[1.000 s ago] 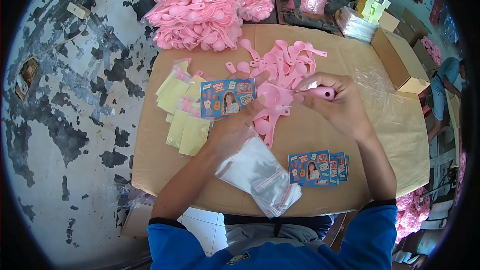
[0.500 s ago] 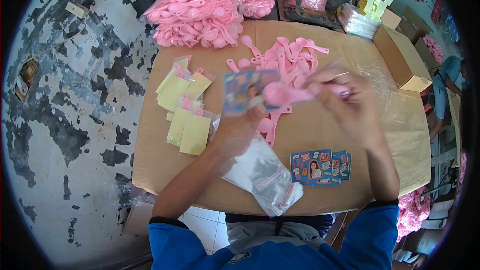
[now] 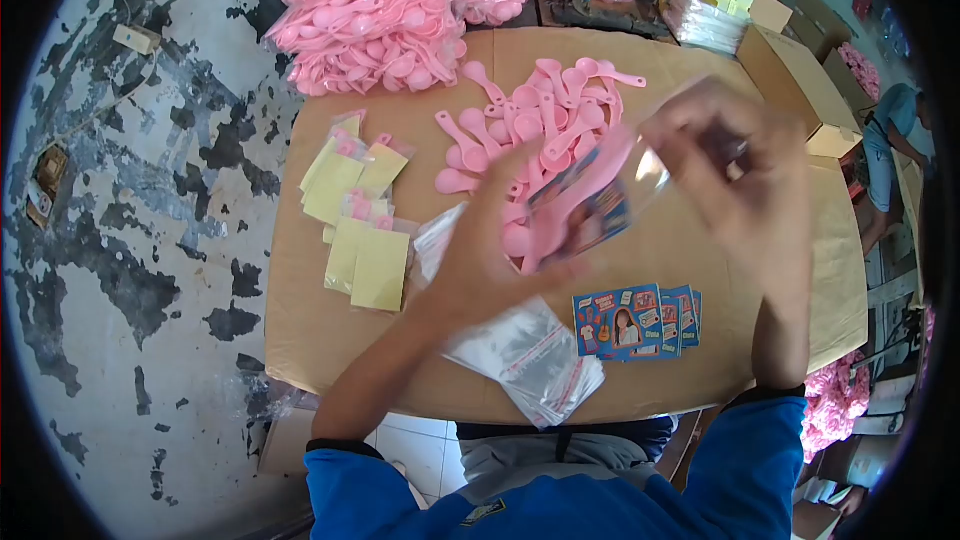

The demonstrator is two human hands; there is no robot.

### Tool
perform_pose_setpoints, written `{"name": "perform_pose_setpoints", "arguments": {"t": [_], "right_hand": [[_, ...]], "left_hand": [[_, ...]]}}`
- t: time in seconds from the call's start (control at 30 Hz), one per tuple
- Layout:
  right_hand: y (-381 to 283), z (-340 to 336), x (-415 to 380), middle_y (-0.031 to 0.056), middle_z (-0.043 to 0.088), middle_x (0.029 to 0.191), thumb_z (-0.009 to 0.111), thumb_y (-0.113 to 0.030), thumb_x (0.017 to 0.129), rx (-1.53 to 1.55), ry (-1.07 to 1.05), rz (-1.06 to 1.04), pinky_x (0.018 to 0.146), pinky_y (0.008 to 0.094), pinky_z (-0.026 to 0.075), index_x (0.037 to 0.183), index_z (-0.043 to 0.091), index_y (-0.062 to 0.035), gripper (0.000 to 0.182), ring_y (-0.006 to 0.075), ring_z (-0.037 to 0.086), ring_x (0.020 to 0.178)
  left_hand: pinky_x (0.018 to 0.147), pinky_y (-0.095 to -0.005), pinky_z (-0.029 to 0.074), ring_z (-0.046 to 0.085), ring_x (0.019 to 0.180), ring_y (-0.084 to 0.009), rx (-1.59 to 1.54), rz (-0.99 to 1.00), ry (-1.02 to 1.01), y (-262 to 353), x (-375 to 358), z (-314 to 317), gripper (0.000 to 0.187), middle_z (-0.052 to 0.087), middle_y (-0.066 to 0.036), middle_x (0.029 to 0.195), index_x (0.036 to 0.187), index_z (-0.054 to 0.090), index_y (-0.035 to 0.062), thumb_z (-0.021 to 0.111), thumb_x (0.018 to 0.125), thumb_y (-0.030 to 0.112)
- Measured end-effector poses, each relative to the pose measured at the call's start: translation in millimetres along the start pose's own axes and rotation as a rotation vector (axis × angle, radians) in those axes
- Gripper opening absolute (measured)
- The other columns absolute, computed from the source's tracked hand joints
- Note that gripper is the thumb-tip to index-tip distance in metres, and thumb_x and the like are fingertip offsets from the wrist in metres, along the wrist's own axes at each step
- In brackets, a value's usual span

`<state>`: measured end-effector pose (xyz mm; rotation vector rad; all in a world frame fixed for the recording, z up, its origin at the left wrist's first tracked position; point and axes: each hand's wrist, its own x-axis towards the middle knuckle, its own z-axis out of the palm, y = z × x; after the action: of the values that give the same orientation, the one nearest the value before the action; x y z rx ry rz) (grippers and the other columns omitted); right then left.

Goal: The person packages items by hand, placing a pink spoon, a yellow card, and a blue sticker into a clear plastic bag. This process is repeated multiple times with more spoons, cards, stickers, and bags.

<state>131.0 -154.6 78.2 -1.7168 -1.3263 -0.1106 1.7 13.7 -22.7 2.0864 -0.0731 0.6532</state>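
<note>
My left hand [image 3: 480,260] is closed around a pink measuring spoon [image 3: 585,195] that lies slanted against a blue printed card [image 3: 606,222]. Clear plastic [image 3: 648,178] shows at their upper right, seemingly a bag around them. At that plastic's edge my right hand [image 3: 740,165] is pinched, its fingertips blurred. Beyond both hands lies a loose pile of pink spoons [image 3: 550,115]. Under my left forearm rests a stack of clear plastic bags [image 3: 540,360]. Several blue cards [image 3: 620,325] overlap on the table close to my body.
Filled packets with yellow backs [image 3: 378,265] lie at the left. Large bags of pink spoons [image 3: 370,15] stand at the back left. A cardboard box [image 3: 800,90] sits at the back right of the paper-covered table [image 3: 700,390]. Another person [image 3: 890,150] is at the far right.
The spoon, held in my right hand over the card before, now lies against the card in my left hand. My right hand has moved slightly right and holds plastic.
</note>
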Motion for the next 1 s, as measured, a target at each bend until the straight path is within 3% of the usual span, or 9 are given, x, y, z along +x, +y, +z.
{"name": "perform_pose_setpoints", "arguments": {"t": [0.17,0.23,0.37,0.43,0.53,0.6,0.73,0.83,1.0], "right_hand": [[4,17,-3,0.0008,0.061,0.075,0.060,0.000,0.086,0.115,-0.078,0.018,0.050,0.0191,0.036,0.085,0.062,0.0009,0.002,0.0025,0.051,0.059],[22,24,0,0.0024,0.064,0.087,0.062,-0.003,0.086,0.165,0.017,0.002,0.059,0.0201,0.040,0.098,0.063,0.0007,0.012,0.0058,0.055,0.072],[27,21,8,0.0016,0.065,0.087,0.064,-0.004,0.087,0.263,-0.129,0.039,0.058,0.0196,0.040,0.107,0.065,-0.0008,0.020,0.0054,0.055,0.069],[29,24,5,0.0014,0.065,0.084,0.064,-0.003,0.086,0.394,-0.250,0.194,0.055,0.0191,0.040,0.105,0.066,-0.0019,0.019,0.0046,0.054,0.065],[23,29,1,0.0056,0.061,0.068,0.066,-0.010,0.085,0.290,-0.256,0.184,0.055,0.0263,0.045,0.099,0.068,-0.0042,0.015,0.0112,0.053,0.056],[23,34,-1,0.0063,0.062,0.073,0.067,-0.008,0.082,0.207,-0.221,0.130,0.056,0.0284,0.046,0.097,0.068,-0.0056,0.015,0.0149,0.054,0.059],[32,52,3,0.0042,0.062,0.086,0.075,-0.005,0.073,-0.208,0.225,-0.363,0.058,0.0261,0.044,0.092,0.069,-0.0083,0.020,0.0162,0.058,0.075],[34,50,2,0.0020,0.061,0.090,0.078,-0.011,0.067,-0.281,0.234,-0.522,0.067,0.0313,0.045,0.091,0.069,-0.0111,0.025,0.0221,0.056,0.085],[33,51,-2,-0.0004,0.063,0.089,0.076,-0.019,0.069,-0.409,0.156,-0.441,0.078,0.0345,0.043,0.089,0.070,-0.0110,0.023,0.0195,0.055,0.088]], "left_hand": [[0.100,-0.0321,0.040,0.055,0.115,-0.0244,0.000,-0.322,-0.213,21,-2,12,0.063,0.049,-0.016,0.132,0.140,0.029,-0.0030,0.061,0.087,0.008],[0.096,-0.0302,0.043,0.059,0.109,-0.0216,-0.068,-0.397,-0.285,7,-5,6,0.061,0.052,-0.016,0.130,0.140,0.028,-0.0029,0.059,0.089,0.007],[0.091,-0.0300,0.046,0.059,0.107,-0.0184,-0.679,-0.346,-0.451,15,-6,-7,0.049,0.055,-0.013,0.127,0.137,0.033,-0.0032,0.053,0.093,0.006],[0.091,-0.0283,0.046,0.060,0.107,-0.0174,-0.735,-0.393,-0.277,24,-7,-8,0.037,0.057,-0.013,0.124,0.133,0.041,-0.0013,0.046,0.098,0.011],[0.084,-0.0254,0.049,0.063,0.098,-0.0157,-0.620,-0.313,-0.037,21,-6,-8,0.035,0.061,-0.013,0.115,0.132,0.043,0.0002,0.043,0.100,0.015],[0.077,-0.0233,0.050,0.065,0.089,-0.0130,-0.620,-0.339,0.038,23,-6,-9,0.034,0.064,-0.011,0.107,0.132,0.044,0.0019,0.041,0.101,0.017],[0.066,-0.0213,0.049,0.064,0.075,-0.0092,-0.426,-0.346,0.103,27,-8,-8,0.037,0.066,-0.008,0.092,0.136,0.043,0.0042,0.040,0.101,0.015],[0.063,-0.0203,0.046,0.062,0.072,-0.0074,-0.337,-0.307,0.084,28,-10,-7,0.041,0.065,-0.007,0.089,0.141,0.039,0.0060,0.039,0.101,0.015],[0.062,-0.0202,0.041,0.052,0.073,-0.0045,-0.283,-0.296,0.015,23,-12,-9,0.045,0.061,-0.004,0.086,0.145,0.034,0.0058,0.039,0.100,0.013]]}}
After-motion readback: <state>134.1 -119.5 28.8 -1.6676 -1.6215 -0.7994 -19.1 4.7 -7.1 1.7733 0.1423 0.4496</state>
